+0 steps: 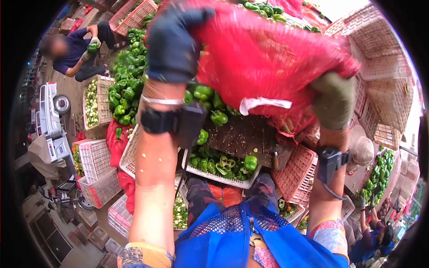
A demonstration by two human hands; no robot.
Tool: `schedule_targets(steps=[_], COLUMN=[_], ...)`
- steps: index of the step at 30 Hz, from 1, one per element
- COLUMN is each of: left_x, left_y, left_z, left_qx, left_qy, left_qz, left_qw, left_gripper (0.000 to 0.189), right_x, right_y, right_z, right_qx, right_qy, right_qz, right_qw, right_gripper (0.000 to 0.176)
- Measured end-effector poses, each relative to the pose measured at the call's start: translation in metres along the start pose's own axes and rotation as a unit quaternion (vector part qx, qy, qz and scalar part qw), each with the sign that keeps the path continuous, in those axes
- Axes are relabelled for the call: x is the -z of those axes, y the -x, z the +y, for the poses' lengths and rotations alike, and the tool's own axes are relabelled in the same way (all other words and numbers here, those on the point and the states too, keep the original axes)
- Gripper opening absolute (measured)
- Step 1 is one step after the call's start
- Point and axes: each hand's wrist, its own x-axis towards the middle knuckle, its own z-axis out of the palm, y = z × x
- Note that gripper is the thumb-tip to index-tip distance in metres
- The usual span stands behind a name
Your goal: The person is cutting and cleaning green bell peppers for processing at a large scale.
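Aloft, crinkly red mesh sack (259, 58)

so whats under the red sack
Green peppers show just below the red sack, above a dark board and a white crate of cut peppers. The sack hides whatever lies behind.

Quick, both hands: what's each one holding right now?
Left hand: closed, gloved, gripping the red mesh sack.
Right hand: closed, gloved, gripping the same red mesh sack.

Both gloved hands (left (172, 42), right (333, 100)) grip red mesh sack (259, 53) above peppers (210, 98).
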Motion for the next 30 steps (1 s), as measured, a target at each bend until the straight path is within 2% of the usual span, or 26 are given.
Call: schedule_targets(steps=[2,3,4,5,6,7,8,9,10,12,13,16,17,18,19,20,21,22,24,25,26,28,29,30], left_x=[0.009,0.015,0.021,0.019,0.009,-0.001,-0.012,-0.02,-0.027,-0.042,-0.049,-0.053,-0.045,-0.036,-0.015,0.015,0.053,0.094,0.176,0.182,0.188,0.17,0.158,0.153], left_y=[0.031,0.057,0.082,0.109,0.137,0.161,0.183,0.205,0.225,0.262,0.271,0.297,0.301,0.301,0.296,0.324,0.32,0.336,0.368,0.359,0.349,0.332,0.327,0.327], left_z=[-0.028,-0.041,-0.055,-0.071,-0.086,-0.093,-0.1,-0.111,-0.122,-0.134,-0.137,-0.153,-0.155,-0.156,-0.145,-0.179,-0.175,-0.194,-0.232,-0.227,-0.222,-0.244,-0.253,-0.269], left_qx=[0.072,0.157,0.241,0.23,0.22,0.212,0.205,0.219,0.235,0.201,0.194,0.211,0.234,0.251,0.339,0.267,0.389,0.398,0.392,0.478,0.551,0.562,0.532,0.49], left_qy=[0.002,-0.055,-0.11,-0.147,-0.184,-0.191,-0.199,-0.222,-0.244,-0.3,-0.308,-0.317,-0.316,-0.316,-0.308,-0.251,-0.23,-0.224,-0.202,-0.108,-0.019,0.0,-0.049,-0.034], left_qz=[0.004,0.004,-0.006,-0.033,-0.056,-0.07,-0.086,-0.11,-0.134,-0.178,-0.178,-0.173,-0.166,-0.16,-0.116,0.026,0.102,0.18,0.34,0.387,0.439,0.449,0.445,0.472], left_qw=[0.997,0.986,0.964,0.962,0.956,0.956,0.954,0.944,0.931,0.916,0.914,0.908,0.904,0.901,0.881,0.93,0.886,0.871,0.831,0.781,0.709,0.694,0.719,0.732], left_gripper=[0.006,0.008,0.011,0.014,0.018,0.019,0.019,0.02,0.021,0.021,0.022,0.022,0.022,0.023,0.027,0.027,0.025,0.034,0.052,0.079,0.109,0.109,0.111,0.109], right_x=[0.012,0.008,0.005,0.02,0.012,0.026,0.025,0.02,0.017,0.027,0.008,-0.028,-0.014,-0.013,-0.009,-0.003,0.004,0.011,0.023,0.039,0.032,0.031,0.029,0.026], right_y=[0.014,0.026,0.039,0.058,0.07,0.088,0.099,0.111,0.121,0.134,0.126,0.107,0.112,0.107,0.103,0.1,0.095,0.092,0.089,0.092,0.091,0.093,0.094,0.094], right_z=[0.044,0.062,0.079,0.103,0.108,0.141,0.147,0.155,0.168,0.222,0.221,0.222,0.254,0.254,0.26,0.268,0.273,0.277,0.287,0.302,0.3,0.309,0.312,0.314], right_qx=[-0.111,-0.116,-0.164,-0.216,-0.285,-0.325,-0.395,-0.398,-0.394,-0.374,-0.393,-0.431,-0.437,-0.423,-0.411,-0.395,-0.373,-0.352,-0.373,-0.382,-0.365,-0.362,-0.366,-0.369], right_qy=[0.032,0.074,0.048,0.136,0.177,0.087,0.065,-0.087,-0.237,-0.259,-0.269,0.025,0.027,0.14,0.076,0.011,0.032,0.056,0.035,0.017,0.019,0.023,0.009,-0.006], right_qz=[0.035,0.057,0.093,0.094,0.13,0.106,0.116,0.131,0.144,0.159,0.19,0.108,0.12,0.128,0.138,0.154,0.162,0.172,0.178,0.179,0.173,0.18,0.192,0.202], right_qw=[0.993,0.989,0.981,0.962,0.933,0.936,0.909,0.904,0.876,0.876,0.858,0.896,0.891,0.886,0.898,0.906,0.913,0.918,0.91,0.907,0.915,0.914,0.911,0.907], right_gripper=[0.035,0.038,0.036,0.02,0.016,0.022,0.029,0.029,0.029,0.028,0.028,0.035,0.032,0.025,0.024,0.023,0.024,0.024,0.025,0.026,0.025,0.026,0.024,0.022])
